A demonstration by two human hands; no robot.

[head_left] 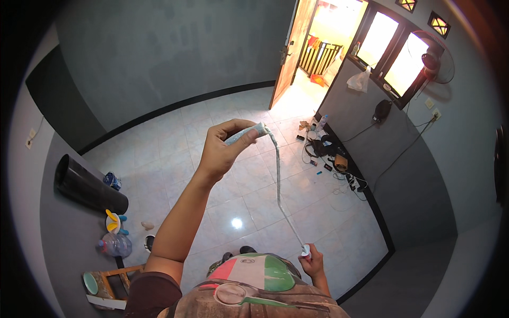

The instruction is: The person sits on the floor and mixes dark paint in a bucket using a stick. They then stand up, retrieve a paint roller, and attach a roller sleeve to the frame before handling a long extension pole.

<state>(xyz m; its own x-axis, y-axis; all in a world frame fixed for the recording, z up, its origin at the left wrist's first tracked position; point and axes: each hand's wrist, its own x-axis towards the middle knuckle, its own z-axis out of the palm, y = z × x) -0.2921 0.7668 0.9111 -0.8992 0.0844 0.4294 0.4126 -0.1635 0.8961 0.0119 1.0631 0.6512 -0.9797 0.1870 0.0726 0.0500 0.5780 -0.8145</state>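
A paint roller (246,134) spans the space between my two hands. My left hand (221,148), raised at mid-view, is closed round its pale blue-grey sleeve, thumb along the near side. From the sleeve's right end a thin, paint-spattered metal rod (278,175) bends downward. It runs to the roller's handle (306,252), which is pale with a reddish part. Low on the right, close to my body, my right hand (316,263) grips that handle, hiding much of it.
A black cylinder (90,185) leans at the left wall, near a large water bottle (115,245) and a wooden stool (114,283). Bags and cables (328,153) lie along the right wall. An open door (289,55) stands at the back; a fan (432,61) hangs by the window.
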